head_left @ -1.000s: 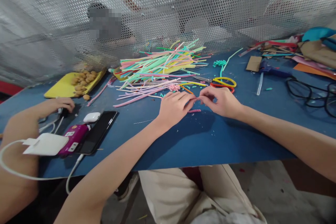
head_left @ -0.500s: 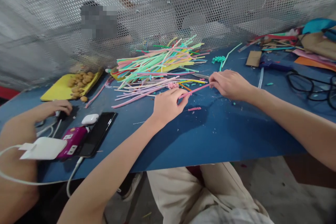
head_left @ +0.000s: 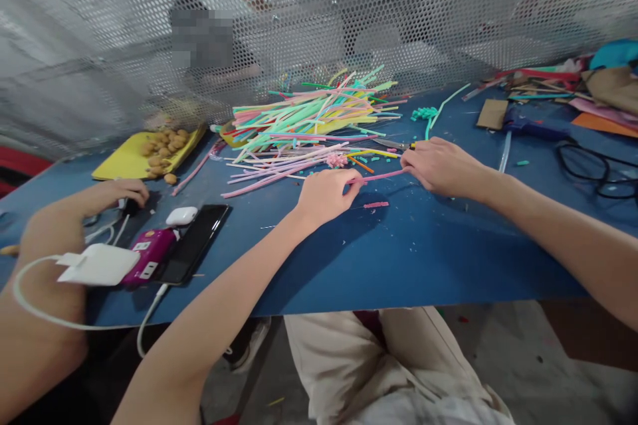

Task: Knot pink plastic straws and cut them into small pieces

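Note:
My left hand [head_left: 323, 196] and my right hand [head_left: 438, 166] each pinch one end of a thin pink straw [head_left: 381, 176], stretched between them just above the blue table [head_left: 399, 259]. Both hands are closed on it. Behind them lies a big heap of coloured straws [head_left: 309, 119], and a small pink curled piece [head_left: 336, 160] sits just beyond my left hand. A short pink straw bit [head_left: 377, 204] lies on the table below the stretched straw. Scissors with yellow handles are mostly hidden under my right hand.
Another person's hand [head_left: 112, 192] rests at the left near a black phone [head_left: 197, 242], a magenta power bank [head_left: 149, 255], a white charger [head_left: 97, 264] and an earbud case [head_left: 182, 216]. A yellow tray of nuts [head_left: 149, 153] sits far left. Black glasses [head_left: 595, 169], card scraps and a perforated metal screen [head_left: 319, 20] bound the rest.
My hands were close together a second ago. My right hand has drawn away to the right, pulling the pink straw out straight, while my left hand stayed put.

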Motion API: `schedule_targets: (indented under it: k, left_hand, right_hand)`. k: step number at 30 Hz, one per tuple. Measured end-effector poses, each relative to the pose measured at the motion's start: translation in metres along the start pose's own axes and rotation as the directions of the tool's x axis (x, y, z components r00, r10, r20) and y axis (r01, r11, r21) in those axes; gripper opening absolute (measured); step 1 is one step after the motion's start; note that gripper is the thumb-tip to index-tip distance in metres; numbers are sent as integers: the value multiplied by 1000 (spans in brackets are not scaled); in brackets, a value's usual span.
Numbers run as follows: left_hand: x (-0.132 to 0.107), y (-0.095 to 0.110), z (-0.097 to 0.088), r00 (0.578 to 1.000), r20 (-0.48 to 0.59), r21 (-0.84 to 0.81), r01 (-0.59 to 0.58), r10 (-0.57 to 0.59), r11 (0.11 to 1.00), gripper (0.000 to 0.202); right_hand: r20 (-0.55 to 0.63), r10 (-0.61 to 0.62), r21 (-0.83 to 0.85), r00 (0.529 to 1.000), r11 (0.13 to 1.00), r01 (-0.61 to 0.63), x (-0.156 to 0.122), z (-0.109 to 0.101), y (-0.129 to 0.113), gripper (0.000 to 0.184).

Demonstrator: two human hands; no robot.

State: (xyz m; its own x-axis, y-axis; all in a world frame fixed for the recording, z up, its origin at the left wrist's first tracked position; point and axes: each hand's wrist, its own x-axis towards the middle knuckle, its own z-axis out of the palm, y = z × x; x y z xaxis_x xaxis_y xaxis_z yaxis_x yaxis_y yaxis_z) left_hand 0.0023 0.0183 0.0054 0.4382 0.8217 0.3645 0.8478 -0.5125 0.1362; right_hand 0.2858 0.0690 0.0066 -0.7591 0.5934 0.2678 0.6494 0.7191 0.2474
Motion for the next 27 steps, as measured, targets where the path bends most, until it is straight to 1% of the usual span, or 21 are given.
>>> schedule_targets:
  k: [2, 4, 7, 9, 11, 12, 15, 17, 19, 23, 27]
  left_hand:
    - [1, -1, 1, 999, 41, 20, 15, -16, 1000, 27]
    - [1, 1, 3, 997, 79, 27, 16, -18, 1000, 26]
    - [0, 6, 6, 992, 124, 8, -12, 10, 1000, 25]
    - [0, 10, 6, 990, 135, -3, -28, 28, 1000, 20]
    - [-1, 14, 5, 989, 142, -8, -41, 42, 999, 18]
    - [-2, 15, 5, 989, 139, -7, -44, 44, 999, 17]
    - [-3, 16, 3, 995, 92, -2, -33, 33, 999, 17]
    - [-3, 15, 4, 999, 47, -12, -11, 12, 1000, 19]
    - [-3, 14, 4, 1000, 19, -29, 9, -9, 1000, 18]
    - [-2, 12, 4, 1000, -12, -37, 23, -24, 999, 16]
    - [-3, 13, 2, 999, -28, -41, 13, -14, 999, 16]
  right_hand:
    - [-35, -40, 2, 999, 999, 40, -1, -1, -5, 21]
    - [-98, -68, 54, 993, 996, 74, -2, -2, -13, 24]
    - [-184, -85, 227, 979, 966, 127, 0, -2, -32, 37]
    - [-211, -52, 368, 976, 921, 129, 4, 0, -49, 45]
    - [-180, -44, 498, 983, 857, 130, 9, 3, -63, 45]
    - [-174, -16, 546, 985, 831, 110, 11, 5, -67, 42]
    - [-153, 51, 642, 987, 764, 61, 16, 10, -71, 37]
    - [-153, 71, 665, 986, 746, 49, 17, 11, -66, 35]
    - [-177, 102, 654, 979, 756, 40, 16, 12, -61, 33]
    - [-283, 162, 590, 945, 807, 38, 13, 12, -54, 38]
    - [-375, 150, 558, 915, 825, 93, 11, 15, -53, 34]
